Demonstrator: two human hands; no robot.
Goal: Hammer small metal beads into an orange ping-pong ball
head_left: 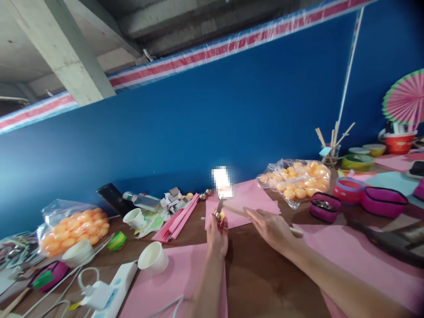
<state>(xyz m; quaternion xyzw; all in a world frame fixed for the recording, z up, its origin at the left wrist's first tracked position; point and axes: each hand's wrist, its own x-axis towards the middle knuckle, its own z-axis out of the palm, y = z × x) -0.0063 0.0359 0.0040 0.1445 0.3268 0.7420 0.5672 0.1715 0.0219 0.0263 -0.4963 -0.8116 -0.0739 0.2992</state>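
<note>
item: small orange ball, light, thin-shelled, likely easy to dent; your left hand pinches it from below over the brown table, so keep that pinch gentle. your right hand closes on a thin stiff wooden stick aimed at the ball; beyond lies a bag of orange balls.

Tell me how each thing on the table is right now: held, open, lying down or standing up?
Left hand: closed around a lighter.
Lighter: upright, held up.
Right hand: holding a thin stick.
Stick: lying across the fingers.
Paper cup: tipped on its side.
Bag of orange balls: lying on the table, full.
Purple tin: open.
Pink paper fan: spread open.
</note>
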